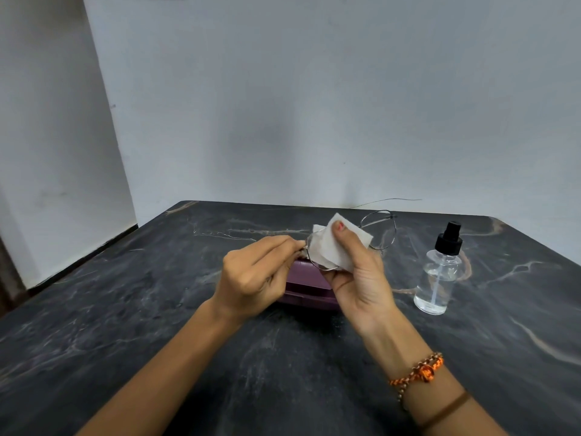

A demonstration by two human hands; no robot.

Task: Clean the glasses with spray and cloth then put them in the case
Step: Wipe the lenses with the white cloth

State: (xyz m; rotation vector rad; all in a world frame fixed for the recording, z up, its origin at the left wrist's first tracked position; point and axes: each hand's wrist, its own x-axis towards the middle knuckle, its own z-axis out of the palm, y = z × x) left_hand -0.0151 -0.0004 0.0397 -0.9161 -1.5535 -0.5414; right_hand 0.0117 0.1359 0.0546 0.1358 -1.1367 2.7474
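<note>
Thin wire-framed glasses [387, 223] are held up above the table. My left hand [254, 275] pinches the frame at its left end. My right hand [361, 272] presses a white cloth [327, 247] around the left lens, thumb on top. The right lens is bare and sticks out past the cloth. A purple case [306, 286] lies shut on the table just below my hands, partly hidden by them. A clear spray bottle [438, 272] with a black nozzle stands upright to the right of the case.
The dark marbled table [125, 309] stands against a white wall, its far edge just behind the glasses. A thin wire [396, 200] lies along the back edge. I wear an orange bead bracelet [421, 371] on my right wrist.
</note>
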